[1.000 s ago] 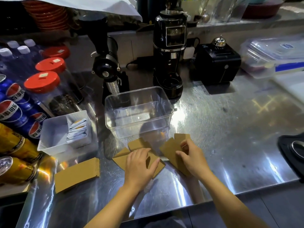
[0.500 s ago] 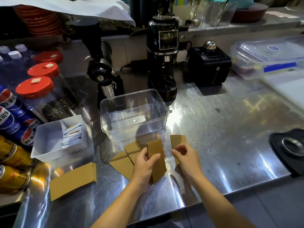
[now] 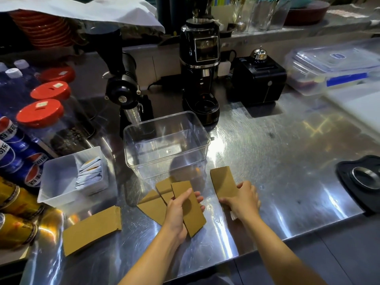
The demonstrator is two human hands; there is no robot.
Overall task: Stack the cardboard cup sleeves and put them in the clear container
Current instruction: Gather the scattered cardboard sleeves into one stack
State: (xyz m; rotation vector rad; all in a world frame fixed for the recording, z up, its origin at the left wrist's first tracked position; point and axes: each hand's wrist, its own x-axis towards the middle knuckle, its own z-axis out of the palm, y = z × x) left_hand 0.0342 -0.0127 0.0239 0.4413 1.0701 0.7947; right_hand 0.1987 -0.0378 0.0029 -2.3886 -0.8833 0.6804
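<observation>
You are mid-gather: one cardboard sleeve sits pinched in your left hand, thumb on top and fingers curled under, lifted at a tilt above the steel counter. Your right hand lies on the near end of a second sleeve, which lies flat at three o'clock from the first; whether those fingers have closed on it, I cannot tell. More loose sleeves overlap at ten o'clock, partly under the left hand, and a single sleeve lies well apart at eight o'clock. The clear container stands empty at twelve o'clock, just beyond the pile.

Next, you likely need the right-hand sleeve brought over and squared onto the held one.

The counter's front edge runs close at six o'clock. Open steel lies at two o'clock; the white tray crowds nine o'clock.
</observation>
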